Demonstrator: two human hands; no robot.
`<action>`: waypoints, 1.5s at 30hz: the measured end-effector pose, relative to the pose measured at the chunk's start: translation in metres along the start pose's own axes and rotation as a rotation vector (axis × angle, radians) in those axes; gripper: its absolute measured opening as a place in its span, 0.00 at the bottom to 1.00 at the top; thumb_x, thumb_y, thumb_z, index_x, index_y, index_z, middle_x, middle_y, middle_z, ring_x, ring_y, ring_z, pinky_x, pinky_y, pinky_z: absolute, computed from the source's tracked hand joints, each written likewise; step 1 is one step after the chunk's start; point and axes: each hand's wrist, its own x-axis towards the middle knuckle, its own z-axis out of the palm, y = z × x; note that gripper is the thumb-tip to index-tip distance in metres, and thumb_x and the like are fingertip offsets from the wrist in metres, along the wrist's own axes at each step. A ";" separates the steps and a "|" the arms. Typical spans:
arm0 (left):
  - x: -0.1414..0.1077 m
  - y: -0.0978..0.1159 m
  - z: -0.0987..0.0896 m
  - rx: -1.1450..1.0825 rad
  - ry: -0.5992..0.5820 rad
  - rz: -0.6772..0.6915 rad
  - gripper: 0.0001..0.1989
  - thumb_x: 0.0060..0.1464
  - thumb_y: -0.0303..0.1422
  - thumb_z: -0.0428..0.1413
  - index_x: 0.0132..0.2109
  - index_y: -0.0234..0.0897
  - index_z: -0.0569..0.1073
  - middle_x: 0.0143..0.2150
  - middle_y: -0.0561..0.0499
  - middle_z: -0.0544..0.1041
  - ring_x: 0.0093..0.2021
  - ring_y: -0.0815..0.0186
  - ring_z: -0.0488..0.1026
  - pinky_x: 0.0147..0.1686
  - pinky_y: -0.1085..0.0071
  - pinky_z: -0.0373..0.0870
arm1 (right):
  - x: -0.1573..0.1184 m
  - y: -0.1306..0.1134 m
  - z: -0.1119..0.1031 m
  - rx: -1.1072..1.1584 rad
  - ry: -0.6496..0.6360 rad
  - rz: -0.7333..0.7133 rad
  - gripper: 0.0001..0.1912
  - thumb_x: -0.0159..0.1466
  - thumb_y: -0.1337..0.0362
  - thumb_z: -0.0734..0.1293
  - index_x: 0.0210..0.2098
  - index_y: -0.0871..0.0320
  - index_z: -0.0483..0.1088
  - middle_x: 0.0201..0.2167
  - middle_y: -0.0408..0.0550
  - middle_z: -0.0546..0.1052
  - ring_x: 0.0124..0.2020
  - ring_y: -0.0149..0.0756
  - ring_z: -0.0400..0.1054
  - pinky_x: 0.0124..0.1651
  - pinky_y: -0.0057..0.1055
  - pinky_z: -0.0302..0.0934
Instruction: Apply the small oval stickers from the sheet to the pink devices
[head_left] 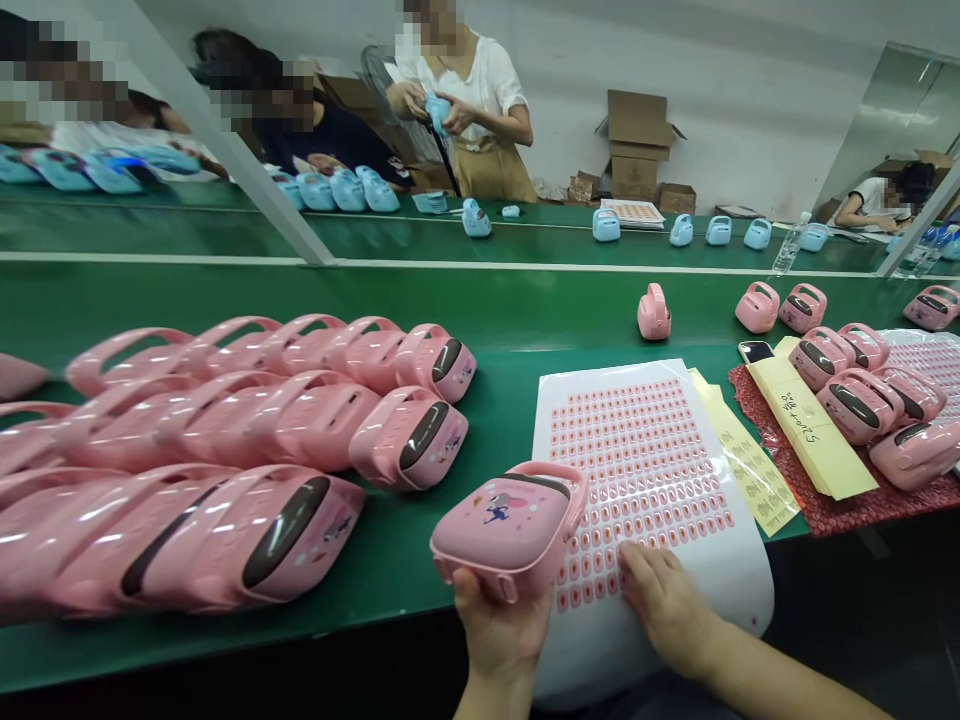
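Note:
My left hand (pixel 501 622) grips a pink case with a handle (pixel 510 525) from below, its printed face turned up. My right hand (pixel 664 600) rests at the lower rows of a white sheet of small red-and-white stickers (pixel 622 408), fingers bent and fingertips at the stickers; anything between them is too small to make out. The sheet's lower end curves down over the table's front edge. Left of the held case, similar pink cases (pixel 409 437) stand in several rows on the green table (pixel 405 550).
Yellow sheets (pixel 750 460), a yellow paper stack (pixel 810 425) and more pink cases (pixel 859 405) lie at the right on red wrap (pixel 832 510). Behind a white rail (pixel 465 265) stand light-blue cases (pixel 606 225) and a bottle (pixel 791 243); several people work there.

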 end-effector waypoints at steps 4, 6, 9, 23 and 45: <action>0.002 -0.009 -0.007 0.190 0.049 0.087 0.31 0.32 0.55 0.63 0.45 0.48 0.74 0.46 0.53 0.79 0.51 0.52 0.71 0.43 0.58 0.75 | -0.008 -0.005 0.013 0.095 0.051 -0.006 0.32 0.65 0.76 0.52 0.66 0.57 0.40 0.41 0.56 0.75 0.39 0.41 0.72 0.38 0.37 0.70; 0.000 -0.008 -0.010 0.331 -0.018 0.141 0.34 0.31 0.53 0.64 0.49 0.47 0.72 0.47 0.51 0.78 0.49 0.51 0.72 0.44 0.57 0.74 | 0.000 -0.005 0.005 0.248 0.085 0.119 0.30 0.64 0.75 0.55 0.64 0.54 0.46 0.38 0.52 0.74 0.33 0.37 0.72 0.37 0.35 0.71; -0.005 0.002 -0.011 0.499 -0.120 0.214 0.49 0.19 0.36 0.71 0.55 0.48 0.67 0.52 0.52 0.75 0.51 0.50 0.71 0.46 0.60 0.72 | 0.030 0.000 -0.024 0.551 0.138 0.421 0.30 0.61 0.73 0.61 0.59 0.50 0.50 0.36 0.46 0.71 0.29 0.31 0.72 0.36 0.32 0.71; -0.020 0.006 -0.004 1.180 -0.945 0.423 0.54 0.31 0.29 0.69 0.64 0.53 0.53 0.58 0.38 0.69 0.51 0.43 0.71 0.44 0.51 0.70 | 0.095 -0.018 -0.087 0.913 -0.261 0.669 0.36 0.49 0.83 0.62 0.54 0.50 0.57 0.36 0.39 0.66 0.26 0.25 0.70 0.37 0.30 0.69; -0.024 0.011 0.012 1.002 -0.779 0.273 0.53 0.22 0.19 0.69 0.58 0.56 0.64 0.55 0.40 0.72 0.50 0.39 0.71 0.46 0.41 0.65 | 0.069 -0.009 -0.074 0.328 -0.048 0.105 0.41 0.62 0.68 0.63 0.66 0.54 0.34 0.59 0.58 0.63 0.59 0.44 0.61 0.55 0.43 0.63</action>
